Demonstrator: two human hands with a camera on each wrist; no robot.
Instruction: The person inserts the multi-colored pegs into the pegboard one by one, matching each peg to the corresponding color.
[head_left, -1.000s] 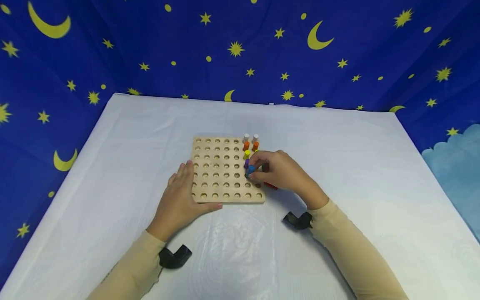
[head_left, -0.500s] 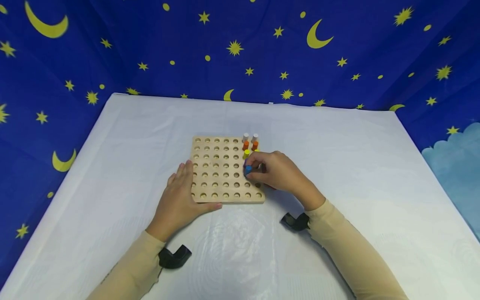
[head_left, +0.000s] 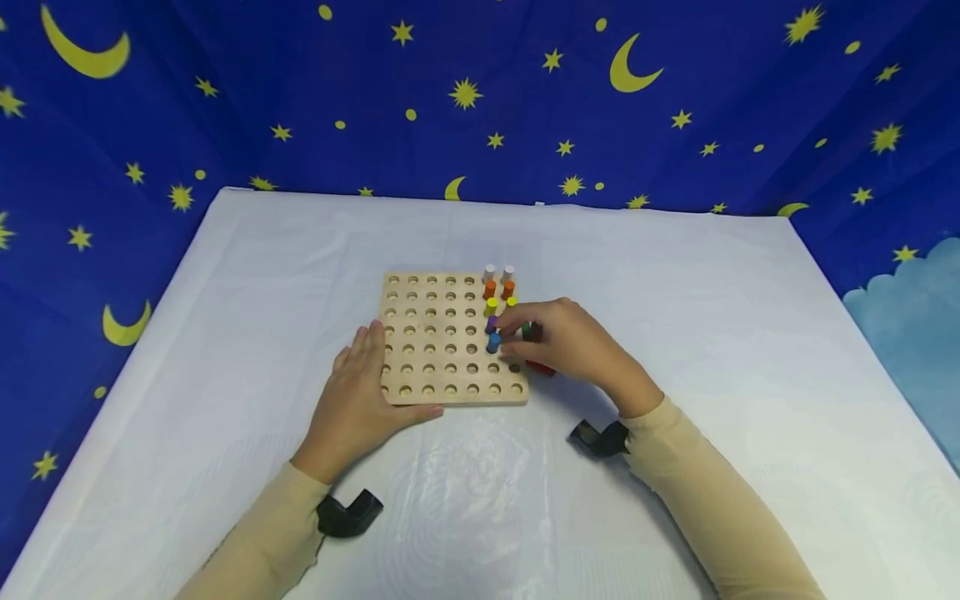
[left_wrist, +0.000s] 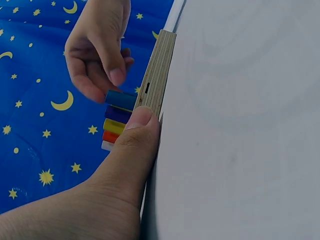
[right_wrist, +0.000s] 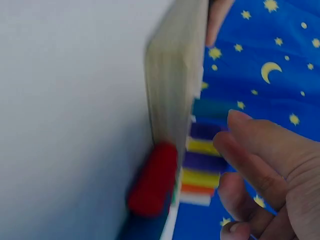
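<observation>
A wooden pegboard with rows of round holes lies on the table. My left hand rests against its left side, fingers straight, thumb pressing the near edge. My right hand hovers over the board's right side, thumb and fingers parted just right of an upright blue peg. Behind that peg stand a purple peg, yellow peg, orange peg and white peg in a column. A second column beside it is partly hidden by the right hand.
Beside the board's right edge lies a red peg, with a green piece partly visible under the right hand. Black curved mounts sit at both wrists. A blue curtain with stars and moons hangs behind the white table.
My right thumb and fingers have let go of the blue peg, which now stands in the board. The hand has drawn slightly right. My left hand has stayed against the board.
</observation>
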